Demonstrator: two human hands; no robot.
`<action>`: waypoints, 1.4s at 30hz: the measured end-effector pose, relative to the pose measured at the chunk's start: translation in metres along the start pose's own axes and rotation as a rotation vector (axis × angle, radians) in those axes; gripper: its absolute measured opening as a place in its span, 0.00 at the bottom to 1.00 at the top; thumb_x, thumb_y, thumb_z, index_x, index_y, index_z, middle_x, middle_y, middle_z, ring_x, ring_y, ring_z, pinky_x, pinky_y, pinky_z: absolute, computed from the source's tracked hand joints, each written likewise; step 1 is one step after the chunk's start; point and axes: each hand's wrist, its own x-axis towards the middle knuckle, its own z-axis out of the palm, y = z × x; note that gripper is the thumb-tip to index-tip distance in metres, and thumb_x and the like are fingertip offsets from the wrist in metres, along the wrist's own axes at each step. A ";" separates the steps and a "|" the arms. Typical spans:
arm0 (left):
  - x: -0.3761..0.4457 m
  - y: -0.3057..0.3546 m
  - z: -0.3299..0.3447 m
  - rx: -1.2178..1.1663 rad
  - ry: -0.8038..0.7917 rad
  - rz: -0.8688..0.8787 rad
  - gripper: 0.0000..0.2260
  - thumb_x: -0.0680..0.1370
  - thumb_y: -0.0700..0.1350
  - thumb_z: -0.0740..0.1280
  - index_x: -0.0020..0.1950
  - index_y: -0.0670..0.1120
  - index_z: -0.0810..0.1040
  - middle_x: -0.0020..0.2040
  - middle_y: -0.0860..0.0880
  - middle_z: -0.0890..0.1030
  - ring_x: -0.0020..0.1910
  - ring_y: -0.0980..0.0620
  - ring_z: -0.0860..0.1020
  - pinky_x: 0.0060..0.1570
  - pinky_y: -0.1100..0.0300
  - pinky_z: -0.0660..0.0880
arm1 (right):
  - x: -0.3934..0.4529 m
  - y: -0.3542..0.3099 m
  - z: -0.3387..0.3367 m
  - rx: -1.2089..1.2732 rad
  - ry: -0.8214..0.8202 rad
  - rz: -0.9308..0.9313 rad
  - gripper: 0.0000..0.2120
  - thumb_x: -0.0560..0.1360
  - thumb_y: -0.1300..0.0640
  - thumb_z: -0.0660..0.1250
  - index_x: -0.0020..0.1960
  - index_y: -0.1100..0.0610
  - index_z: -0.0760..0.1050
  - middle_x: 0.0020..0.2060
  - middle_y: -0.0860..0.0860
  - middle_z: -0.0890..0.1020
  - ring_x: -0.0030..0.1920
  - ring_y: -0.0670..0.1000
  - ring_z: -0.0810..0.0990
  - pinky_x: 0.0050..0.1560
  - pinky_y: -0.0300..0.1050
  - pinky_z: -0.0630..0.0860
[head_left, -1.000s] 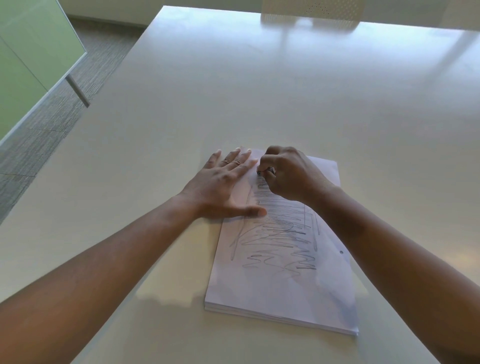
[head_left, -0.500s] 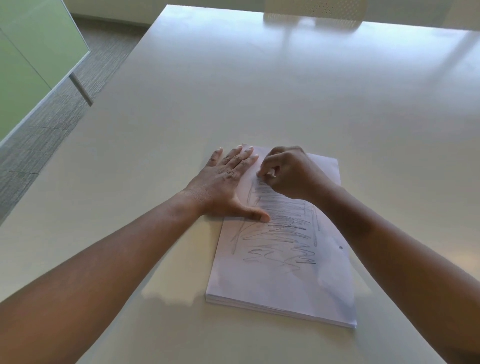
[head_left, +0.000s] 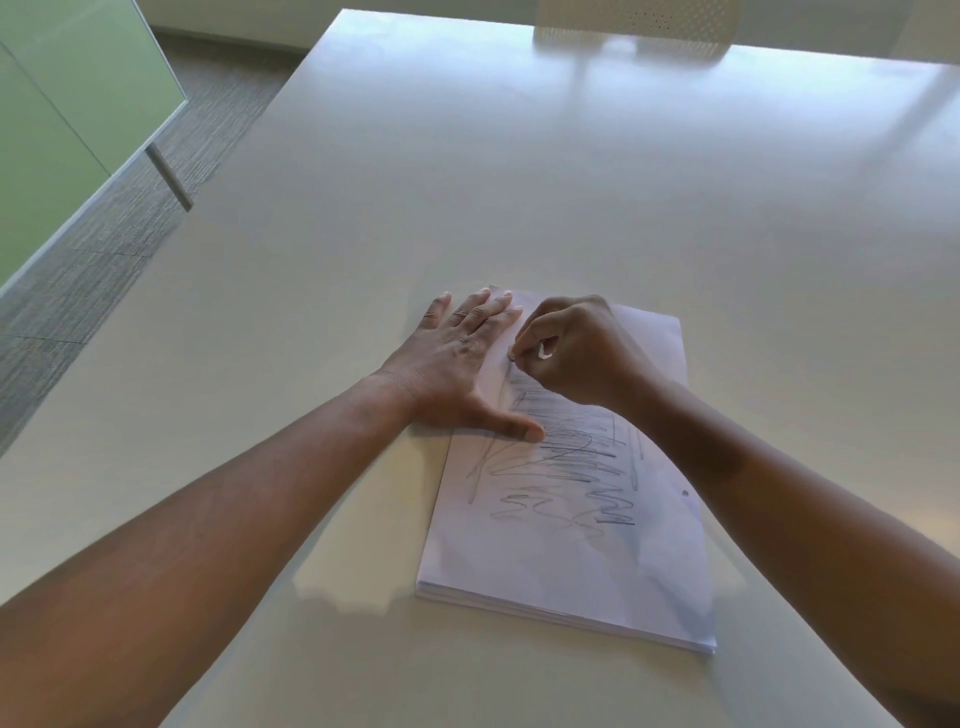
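A pale, glossy table (head_left: 571, 182) filled the view. On its near middle lay a stack of paper (head_left: 571, 561), flat and squared, its top sheet covered in grey scribbles (head_left: 566, 467). The stack looked heavy enough to stay put, but the top sheet was probably light, limp and quick to slide or crease. It was best steadied with a flat palm near an edge, not pinched.

The left hand (head_left: 457, 364) did this, its fingers spread straight across the stack's far left edge and its thumb on the scribbles. Just to its right, the right hand (head_left: 582, 353) curled tightly, pinching a small item (head_left: 512, 356) against the sheet. Its fingers hid what the item was.

A perforated chair back (head_left: 634, 21) stood at the far edge, and a green panel (head_left: 62, 130) stood over grey carpet (head_left: 104, 244) to the left.
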 end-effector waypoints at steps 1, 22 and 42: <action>0.000 0.000 0.000 -0.003 0.000 -0.003 0.67 0.57 0.88 0.51 0.85 0.49 0.41 0.85 0.53 0.40 0.81 0.57 0.33 0.80 0.44 0.35 | -0.001 -0.002 0.000 0.002 -0.009 -0.012 0.05 0.67 0.65 0.75 0.37 0.55 0.86 0.37 0.48 0.84 0.33 0.44 0.78 0.40 0.39 0.77; -0.001 0.000 0.000 -0.032 0.017 -0.010 0.66 0.58 0.87 0.55 0.85 0.49 0.43 0.85 0.53 0.41 0.81 0.58 0.34 0.80 0.44 0.36 | -0.002 -0.004 -0.005 0.008 -0.128 -0.054 0.04 0.66 0.64 0.76 0.37 0.55 0.86 0.37 0.47 0.85 0.33 0.38 0.78 0.41 0.31 0.76; -0.001 0.001 0.001 -0.032 0.030 -0.003 0.67 0.57 0.88 0.53 0.85 0.49 0.44 0.85 0.53 0.42 0.81 0.58 0.34 0.80 0.44 0.36 | -0.005 -0.004 -0.004 -0.011 -0.135 -0.099 0.04 0.67 0.64 0.76 0.36 0.57 0.85 0.35 0.50 0.84 0.33 0.47 0.80 0.38 0.43 0.78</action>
